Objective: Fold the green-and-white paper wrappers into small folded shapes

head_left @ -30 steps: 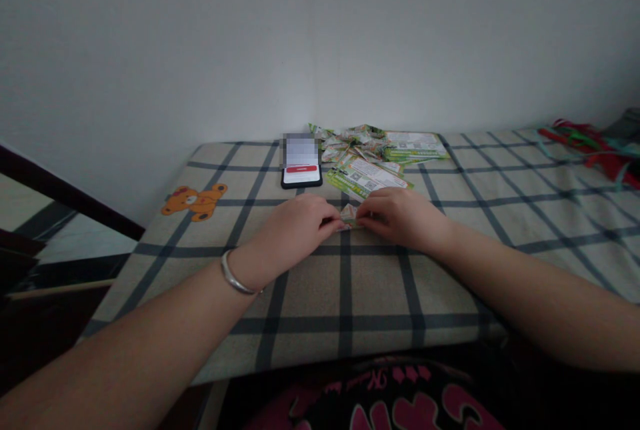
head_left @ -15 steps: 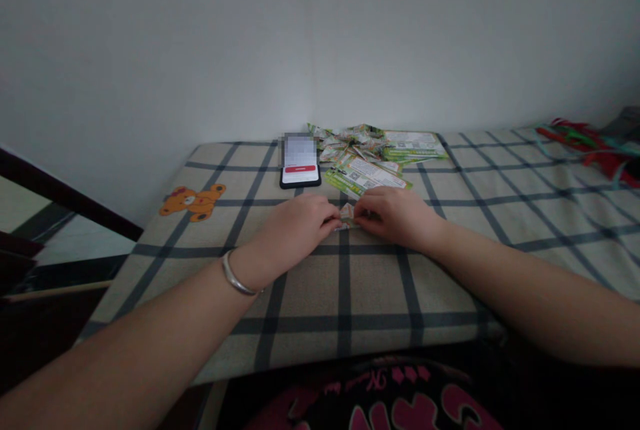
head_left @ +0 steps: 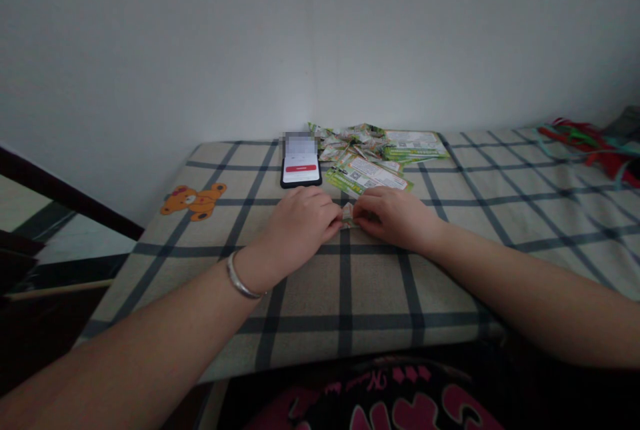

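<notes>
The small folded paper (head_left: 347, 215) is on the table, between the two hands. The left hand (head_left: 304, 225) has its thumb and fingers pinched together on the left end, and the right hand (head_left: 397, 218) pinches the right end. The fingers hide both ends, so only the pointy middle shows. A silver bracelet (head_left: 240, 280) is on the left wrist. Just past the left hand lies a phone (head_left: 301, 175) with its screen lit. Beside it, a heap of folded papers (head_left: 353, 143) sits near the wall (head_left: 200, 37). A flat green-and-white sheet (head_left: 367, 175) lies right behind the right hand, which hides part of it. An orange bear (head_left: 194, 202) is on the checked cloth (head_left: 310, 303), off to the left.
</notes>
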`<act>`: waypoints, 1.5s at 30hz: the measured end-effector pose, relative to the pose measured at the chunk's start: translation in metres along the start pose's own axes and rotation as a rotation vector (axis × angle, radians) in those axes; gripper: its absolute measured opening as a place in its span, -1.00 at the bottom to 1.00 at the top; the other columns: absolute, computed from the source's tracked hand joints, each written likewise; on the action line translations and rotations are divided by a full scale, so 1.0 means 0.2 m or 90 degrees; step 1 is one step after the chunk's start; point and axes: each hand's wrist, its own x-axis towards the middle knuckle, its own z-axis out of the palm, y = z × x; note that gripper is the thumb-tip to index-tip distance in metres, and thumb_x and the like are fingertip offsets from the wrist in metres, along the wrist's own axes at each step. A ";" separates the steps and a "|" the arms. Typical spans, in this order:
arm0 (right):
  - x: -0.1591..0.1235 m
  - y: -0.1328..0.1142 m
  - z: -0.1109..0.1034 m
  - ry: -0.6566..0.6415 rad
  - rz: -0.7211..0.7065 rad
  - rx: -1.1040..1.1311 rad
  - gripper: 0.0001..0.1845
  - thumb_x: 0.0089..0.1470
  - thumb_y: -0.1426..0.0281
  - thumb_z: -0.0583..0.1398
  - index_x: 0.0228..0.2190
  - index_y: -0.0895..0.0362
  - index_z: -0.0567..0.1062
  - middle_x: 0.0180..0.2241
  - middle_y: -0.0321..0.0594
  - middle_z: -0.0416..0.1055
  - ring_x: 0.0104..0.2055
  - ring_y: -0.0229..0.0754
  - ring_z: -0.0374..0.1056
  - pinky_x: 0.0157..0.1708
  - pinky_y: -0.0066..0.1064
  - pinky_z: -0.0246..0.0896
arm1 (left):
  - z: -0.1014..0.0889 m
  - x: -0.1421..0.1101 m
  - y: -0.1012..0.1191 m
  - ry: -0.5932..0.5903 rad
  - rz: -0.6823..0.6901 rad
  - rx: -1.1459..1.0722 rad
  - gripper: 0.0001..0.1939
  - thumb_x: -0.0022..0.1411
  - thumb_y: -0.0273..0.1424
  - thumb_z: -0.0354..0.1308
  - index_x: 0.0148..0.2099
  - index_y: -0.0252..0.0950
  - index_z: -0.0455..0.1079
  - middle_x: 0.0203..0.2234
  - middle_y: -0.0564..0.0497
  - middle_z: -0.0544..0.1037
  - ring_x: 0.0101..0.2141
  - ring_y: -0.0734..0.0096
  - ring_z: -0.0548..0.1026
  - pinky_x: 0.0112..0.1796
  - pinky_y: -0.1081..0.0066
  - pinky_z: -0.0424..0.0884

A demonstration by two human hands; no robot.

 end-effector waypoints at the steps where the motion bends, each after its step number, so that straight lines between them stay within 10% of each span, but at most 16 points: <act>1: 0.00 0.00 0.00 0.003 -0.003 -0.001 -0.84 0.14 0.41 0.13 -0.32 0.14 0.52 -0.35 -0.20 0.45 -0.30 -0.19 0.32 -0.31 -0.37 0.09 | 0.00 0.00 0.00 0.004 0.000 0.001 -0.85 0.28 -0.32 0.17 -0.30 -0.29 0.44 -0.39 -0.01 0.49 -0.26 0.23 0.42 -0.25 0.26 0.31; 15: -0.03 0.02 0.00 0.023 -0.185 -0.082 -0.78 0.18 0.47 0.10 -0.28 0.07 0.56 -0.27 -0.24 0.51 -0.24 -0.16 0.33 -0.24 -0.31 0.13 | 0.05 0.01 -0.04 0.038 0.129 -0.077 -0.94 0.23 -0.52 0.15 -0.30 -0.32 0.43 -0.36 -0.02 0.48 -0.25 0.28 0.42 -0.21 0.30 0.36; 45: -0.04 -0.02 -0.05 -0.031 -0.145 -0.144 -0.83 0.15 0.43 0.13 -0.32 0.08 0.54 -0.25 -0.24 0.49 -0.27 -0.19 0.34 -0.39 -0.36 0.06 | -0.05 -0.01 -0.03 -0.007 0.244 0.068 -0.86 0.30 -0.51 0.10 -0.16 -0.28 0.48 -0.28 0.00 0.55 -0.23 0.27 0.45 -0.14 0.21 0.37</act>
